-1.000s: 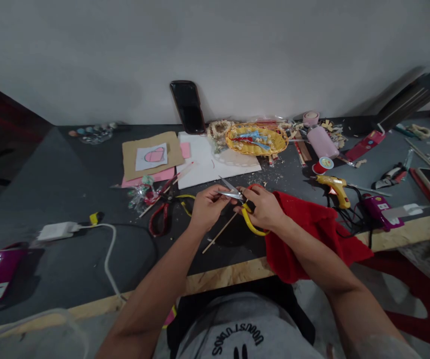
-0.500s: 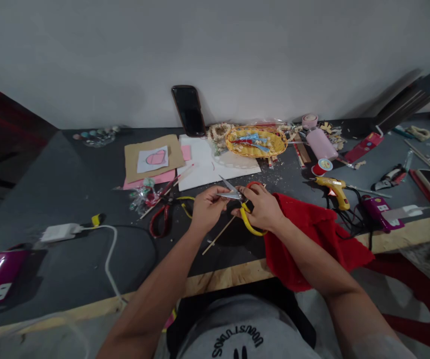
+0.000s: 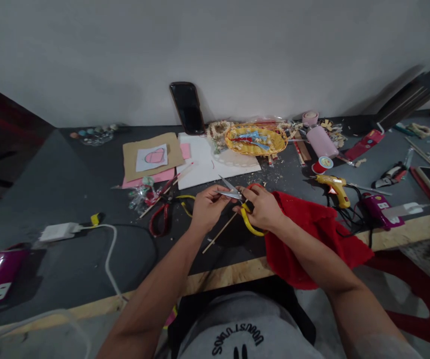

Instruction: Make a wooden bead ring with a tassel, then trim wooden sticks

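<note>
My right hand [image 3: 262, 207] is closed around the handles of scissors [image 3: 253, 225] with yellow and orange grips; their blades are apart and point left. My left hand [image 3: 208, 207] is pinched near the blade tips; whatever its fingers hold is too small to make out. A thin wooden stick [image 3: 219, 233] slants down to the left from beneath my right hand. Red cloth [image 3: 293, 249] lies under my right forearm and hangs over the table's front edge.
Behind my hands are white board [image 3: 196, 169], a yellow basket [image 3: 283, 144] and a leaning phone [image 3: 187, 107]. A glue gun [image 3: 333, 187] and thread spool [image 3: 322, 164] lie right. Dark red-handled scissors [image 3: 159, 222] and a charger cable [image 3: 110, 259] are left.
</note>
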`<state>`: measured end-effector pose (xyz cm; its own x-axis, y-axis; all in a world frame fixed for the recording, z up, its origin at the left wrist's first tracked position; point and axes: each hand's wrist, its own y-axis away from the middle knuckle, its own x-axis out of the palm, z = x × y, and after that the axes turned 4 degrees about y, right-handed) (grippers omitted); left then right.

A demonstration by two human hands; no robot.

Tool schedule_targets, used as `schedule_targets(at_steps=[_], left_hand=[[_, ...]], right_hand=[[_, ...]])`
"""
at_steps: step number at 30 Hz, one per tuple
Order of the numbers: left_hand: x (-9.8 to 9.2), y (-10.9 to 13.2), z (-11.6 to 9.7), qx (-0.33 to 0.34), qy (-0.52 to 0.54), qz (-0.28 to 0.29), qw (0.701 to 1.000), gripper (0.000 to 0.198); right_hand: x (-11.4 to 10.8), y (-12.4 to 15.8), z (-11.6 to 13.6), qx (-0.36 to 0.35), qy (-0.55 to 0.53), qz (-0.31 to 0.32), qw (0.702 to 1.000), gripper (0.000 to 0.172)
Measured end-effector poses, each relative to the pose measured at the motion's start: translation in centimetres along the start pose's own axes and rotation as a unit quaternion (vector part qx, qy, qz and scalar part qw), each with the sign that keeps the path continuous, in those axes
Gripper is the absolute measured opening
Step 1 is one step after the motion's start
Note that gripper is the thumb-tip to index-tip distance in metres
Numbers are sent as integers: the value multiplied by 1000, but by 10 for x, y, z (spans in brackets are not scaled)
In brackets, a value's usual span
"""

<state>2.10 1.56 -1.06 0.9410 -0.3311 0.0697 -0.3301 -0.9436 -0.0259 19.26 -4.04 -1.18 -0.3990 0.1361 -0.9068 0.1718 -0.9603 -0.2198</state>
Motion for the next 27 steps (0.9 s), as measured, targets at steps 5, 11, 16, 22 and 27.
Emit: schedule_targets(at_steps=[5, 11, 16, 22, 27], left_hand=[[-1, 1, -4, -3, -15, 0, 1000, 12], [-6, 0, -11, -3, -55, 36, 998, 9], [-7, 0, -11, -30, -29, 60, 997, 7], [-1, 1, -9, -47, 26, 36, 998, 11], [1, 3, -5, -10, 33, 12, 999, 14]], right_hand=[[-1, -1, 0, 8, 17, -9, 1000, 59], [0, -2, -3, -17, 16, -17, 1000, 66], [3, -1, -4, -29, -16, -21, 999, 63], [6, 0, -3, -18, -18, -17, 1000, 57], [4, 0, -2, -24, -42, -18, 999, 54]])
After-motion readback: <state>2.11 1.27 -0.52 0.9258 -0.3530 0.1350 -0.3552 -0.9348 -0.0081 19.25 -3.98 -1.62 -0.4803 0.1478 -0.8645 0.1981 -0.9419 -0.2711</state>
